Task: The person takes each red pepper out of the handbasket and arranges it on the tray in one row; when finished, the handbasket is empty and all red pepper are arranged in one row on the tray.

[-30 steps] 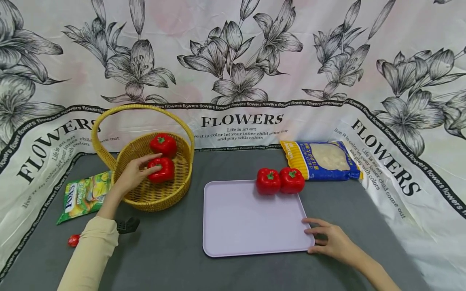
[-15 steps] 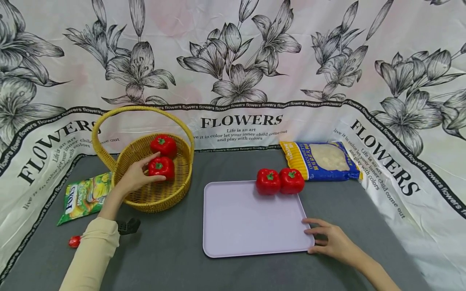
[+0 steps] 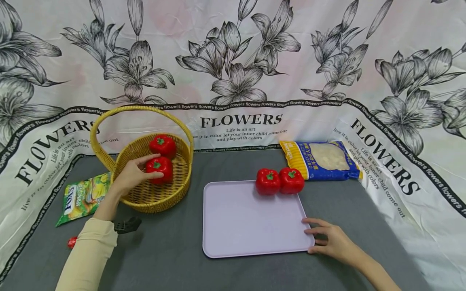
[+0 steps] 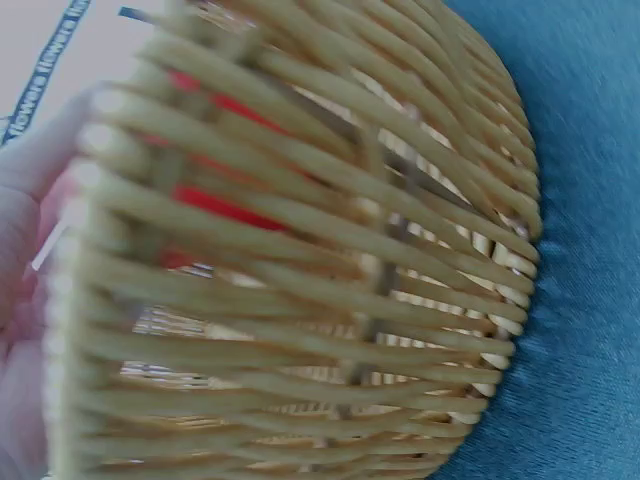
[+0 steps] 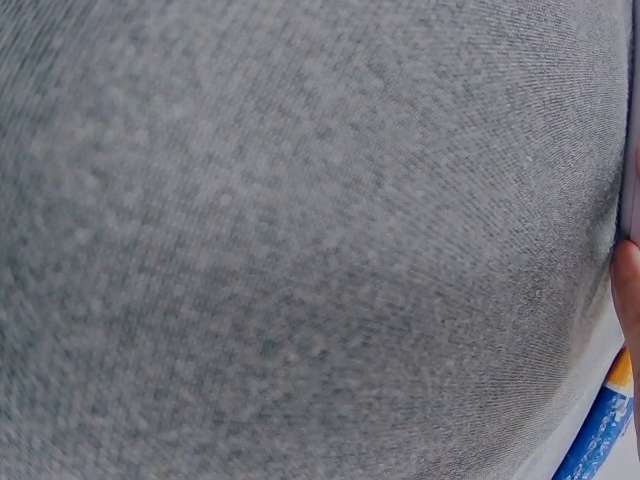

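Note:
In the head view my left hand (image 3: 129,176) reaches into the yellow wicker basket (image 3: 156,207). Its fingers and thumb hold the nearer red bell pepper (image 3: 160,169) from opposite sides. A second red bell pepper (image 3: 162,146) lies just behind it in the basket. The left wrist view shows the basket's woven wall (image 4: 300,300), with red glimpsed through the gaps. My right hand (image 3: 333,240) rests its extended fingertips on the right edge of the lilac tray (image 3: 251,226). Two more red bell peppers (image 3: 268,181) sit side by side at the tray's far right corner.
A blue and yellow pasta bag (image 3: 324,160) lies behind the tray. Left of the basket is a green candy bag (image 3: 85,198), partly behind my left arm. A small red item (image 3: 72,242) lies beside the left sleeve. A flower-printed cloth (image 3: 240,121) hangs behind the grey tabletop.
My left thumb has shifted nearer across the front of the pepper. Hand and pepper have then moved slightly left inside the basket. The right hand and tray stay put.

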The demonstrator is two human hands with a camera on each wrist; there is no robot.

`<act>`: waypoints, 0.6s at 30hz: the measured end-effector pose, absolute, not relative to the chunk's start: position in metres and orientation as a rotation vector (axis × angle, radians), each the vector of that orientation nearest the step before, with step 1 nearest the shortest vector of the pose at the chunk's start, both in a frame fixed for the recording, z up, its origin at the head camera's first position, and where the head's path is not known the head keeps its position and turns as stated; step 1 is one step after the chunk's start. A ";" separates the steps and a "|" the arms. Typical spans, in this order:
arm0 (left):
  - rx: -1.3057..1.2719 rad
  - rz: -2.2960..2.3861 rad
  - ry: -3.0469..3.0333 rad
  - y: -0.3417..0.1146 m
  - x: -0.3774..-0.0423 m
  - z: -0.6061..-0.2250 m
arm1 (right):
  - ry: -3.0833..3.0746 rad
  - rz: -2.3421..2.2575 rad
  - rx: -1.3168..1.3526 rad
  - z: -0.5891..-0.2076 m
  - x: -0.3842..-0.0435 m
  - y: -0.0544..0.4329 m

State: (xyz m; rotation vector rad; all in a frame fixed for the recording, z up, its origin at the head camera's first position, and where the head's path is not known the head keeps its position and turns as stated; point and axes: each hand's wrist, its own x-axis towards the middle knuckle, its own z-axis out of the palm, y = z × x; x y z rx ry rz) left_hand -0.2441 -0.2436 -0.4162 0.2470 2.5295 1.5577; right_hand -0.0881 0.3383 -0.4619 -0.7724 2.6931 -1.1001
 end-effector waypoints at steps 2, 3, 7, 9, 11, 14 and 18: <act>0.210 1.596 2.475 -0.245 -0.243 -0.412 | 2.697 -1.106 -0.782 -0.462 -0.088 0.338; 0.191 1.622 2.444 -0.246 -0.242 -0.411 | 2.699 -1.109 -0.791 -0.462 -0.088 0.338; 0.118 1.701 2.362 -0.248 -0.238 -0.405 | 2.704 -1.133 -0.805 -0.463 -0.088 0.338; 0.087 1.720 2.346 -0.249 -0.235 -0.401 | 2.709 -1.151 -0.822 -0.465 -0.087 0.338; 0.061 1.742 2.328 -0.249 -0.233 -0.397 | 2.714 -1.175 -0.843 -0.466 -0.087 0.337; 0.028 1.790 2.279 -0.248 -0.229 -0.390 | 2.719 -1.194 -0.867 -0.466 -0.087 0.337; 0.016 1.837 2.218 -0.247 -0.226 -0.382 | 2.716 -1.207 -0.860 -0.466 -0.087 0.336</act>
